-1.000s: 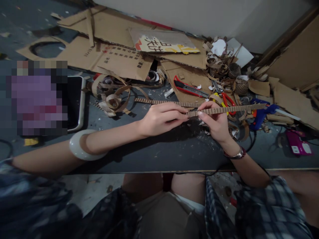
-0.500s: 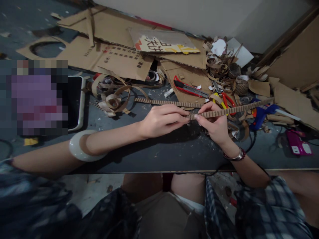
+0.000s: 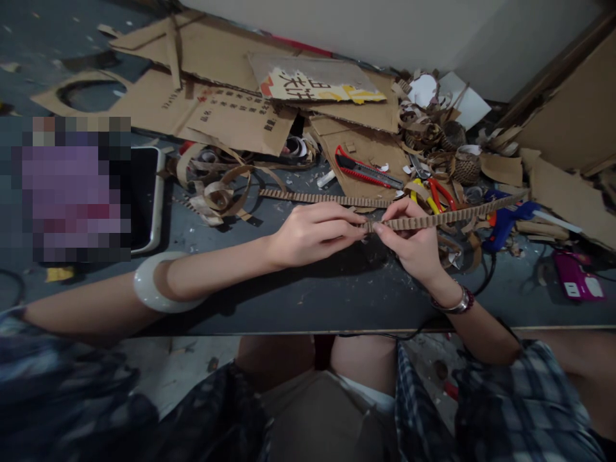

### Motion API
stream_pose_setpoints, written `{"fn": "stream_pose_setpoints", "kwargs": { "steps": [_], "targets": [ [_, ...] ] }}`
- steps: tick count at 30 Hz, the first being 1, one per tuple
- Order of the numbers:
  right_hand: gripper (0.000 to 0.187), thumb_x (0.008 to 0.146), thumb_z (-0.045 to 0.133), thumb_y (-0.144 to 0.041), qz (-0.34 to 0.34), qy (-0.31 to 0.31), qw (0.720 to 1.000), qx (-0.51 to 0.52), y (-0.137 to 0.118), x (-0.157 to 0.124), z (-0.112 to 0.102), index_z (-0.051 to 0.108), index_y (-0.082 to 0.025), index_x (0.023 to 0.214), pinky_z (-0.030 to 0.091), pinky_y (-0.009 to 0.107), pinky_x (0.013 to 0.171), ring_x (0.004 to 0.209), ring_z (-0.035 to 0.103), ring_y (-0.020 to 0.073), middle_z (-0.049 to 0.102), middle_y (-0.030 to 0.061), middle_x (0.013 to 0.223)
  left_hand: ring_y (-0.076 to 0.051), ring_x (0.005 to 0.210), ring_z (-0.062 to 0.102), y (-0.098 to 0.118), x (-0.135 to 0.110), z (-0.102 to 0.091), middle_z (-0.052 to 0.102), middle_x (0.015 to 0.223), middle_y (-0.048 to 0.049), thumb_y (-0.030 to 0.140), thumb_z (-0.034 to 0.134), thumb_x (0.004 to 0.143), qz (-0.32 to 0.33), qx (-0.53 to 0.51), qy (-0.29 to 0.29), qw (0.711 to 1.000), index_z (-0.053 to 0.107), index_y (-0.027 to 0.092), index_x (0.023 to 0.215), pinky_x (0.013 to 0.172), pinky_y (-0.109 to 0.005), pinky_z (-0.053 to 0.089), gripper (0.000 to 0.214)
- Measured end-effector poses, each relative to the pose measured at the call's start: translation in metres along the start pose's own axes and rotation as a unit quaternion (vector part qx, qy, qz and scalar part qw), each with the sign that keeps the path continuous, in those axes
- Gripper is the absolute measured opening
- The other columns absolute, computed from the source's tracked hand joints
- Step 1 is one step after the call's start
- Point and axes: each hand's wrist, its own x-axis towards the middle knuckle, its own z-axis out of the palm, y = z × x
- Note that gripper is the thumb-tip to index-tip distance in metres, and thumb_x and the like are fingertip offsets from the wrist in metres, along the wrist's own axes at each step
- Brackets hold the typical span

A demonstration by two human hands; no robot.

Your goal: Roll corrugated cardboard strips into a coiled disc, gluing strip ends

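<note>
The left hand [image 3: 315, 233] and right hand [image 3: 416, 247] had their grip pinched on a corrugated cardboard strip [image 3: 462, 214] above the surface [image 3: 289, 301]; its near end, largely hidden, seemed to stop at the left hand. A utility knife [image 3: 368, 172] lay beyond.

Near tabletop [image 3: 298, 301] offers passage; the held strip [image 3: 457, 215] crosses before pliers [image 3: 434, 187] and glue gun [image 3: 503, 226]
</note>
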Motion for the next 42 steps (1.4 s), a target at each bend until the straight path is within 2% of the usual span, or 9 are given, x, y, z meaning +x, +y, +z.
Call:
{"fn": "stream_pose_setpoints", "kwargs": {
  "steps": [8, 17, 35, 42],
  "targets": [
    [0.015, 0.075, 0.066, -0.023, -0.003, -0.004, 1.0, -0.004, 0.002, 0.0, 0.0, 0.051, -0.021, 0.075, 0.036, 0.022, 0.05, 0.054, 0.04, 0.0064, 0.048, -0.0054, 0.067, -0.013, 0.082, 0.07, 0.0, 0.0, 0.0, 0.073, 0.093, -0.0042, 0.019, 0.062, 0.086, -0.006, 0.001, -0.005, 1.0, 0.065, 0.021, 0.088, 0.075, -0.021, 0.057, 0.004],
    [0.015, 0.073, 0.065, -0.019, -0.005, -0.004, 1.0, 0.014, 0.003, 0.0, 0.001, 0.051, -0.021, 0.076, 0.034, 0.021, 0.048, 0.053, 0.039, 0.0058, 0.049, -0.0059, 0.068, -0.011, 0.083, 0.07, 0.0, -0.001, 0.001, 0.073, 0.091, -0.0048, 0.018, 0.065, 0.084, -0.004, 0.008, -0.005, 1.0, 0.066, 0.017, 0.086, 0.077, -0.019, 0.055, 0.002],
    [0.014, 0.074, 0.065, -0.019, -0.014, 0.005, 1.0, 0.008, 0.004, -0.003, 0.002, 0.05, -0.021, 0.075, 0.029, 0.021, 0.044, 0.048, 0.034, 0.0057, 0.047, -0.0068, 0.063, -0.011, 0.079, 0.069, 0.001, -0.005, 0.009, 0.074, 0.09, -0.0039, 0.018, 0.065, 0.084, -0.021, -0.02, 0.026, 0.999, 0.067, 0.018, 0.086, 0.072, -0.019, 0.056, 0.003],
    [0.014, 0.075, 0.065, -0.022, -0.01, 0.023, 1.0, -0.006, 0.011, -0.003, 0.002, 0.052, -0.021, 0.076, 0.035, 0.022, 0.048, 0.053, 0.042, 0.0084, 0.049, -0.0054, 0.064, -0.011, 0.08, 0.07, 0.001, -0.003, 0.012, 0.074, 0.091, -0.0049, 0.018, 0.064, 0.084, -0.027, -0.017, 0.038, 0.999, 0.067, 0.017, 0.086, 0.073, -0.02, 0.056, 0.003]
  ]
}}
